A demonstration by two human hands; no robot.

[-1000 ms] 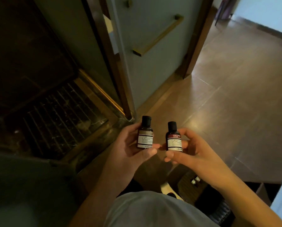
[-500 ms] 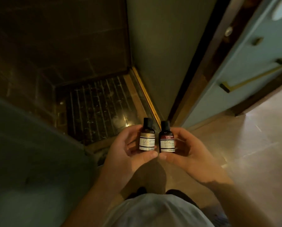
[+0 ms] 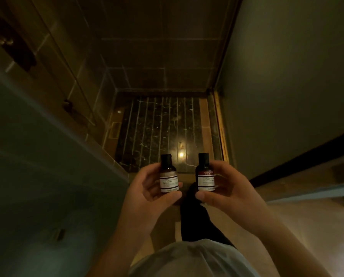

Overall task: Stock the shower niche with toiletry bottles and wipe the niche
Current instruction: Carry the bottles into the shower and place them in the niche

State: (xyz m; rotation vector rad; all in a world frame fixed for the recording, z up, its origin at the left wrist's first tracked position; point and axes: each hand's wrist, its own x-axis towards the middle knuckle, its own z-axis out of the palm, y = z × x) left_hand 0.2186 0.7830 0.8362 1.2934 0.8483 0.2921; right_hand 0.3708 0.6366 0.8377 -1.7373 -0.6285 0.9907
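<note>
My left hand (image 3: 147,194) grips a small dark bottle with a black cap and a grey-topped white label (image 3: 168,174), held upright. My right hand (image 3: 230,191) grips a second small dark bottle with a red-topped white label (image 3: 205,173), also upright. The two bottles are a hand's width apart, in front of my chest. Both hover over the threshold of a dark shower stall (image 3: 161,132) with a striped marble floor. A dark recess (image 3: 11,41) shows high on the stall's left wall, too dim to make out.
A frosted glass panel (image 3: 37,156) stands close on my left. A plain wall (image 3: 287,86) rises on my right, with a brass strip (image 3: 220,124) along its foot. A small fitting (image 3: 67,104) sticks out of the left tiled wall. Lighter floor tiles (image 3: 317,226) lie at the lower right.
My view has swung left from the door to face straight into the shower stall. My hands have moved apart, so the two bottles no longer touch.
</note>
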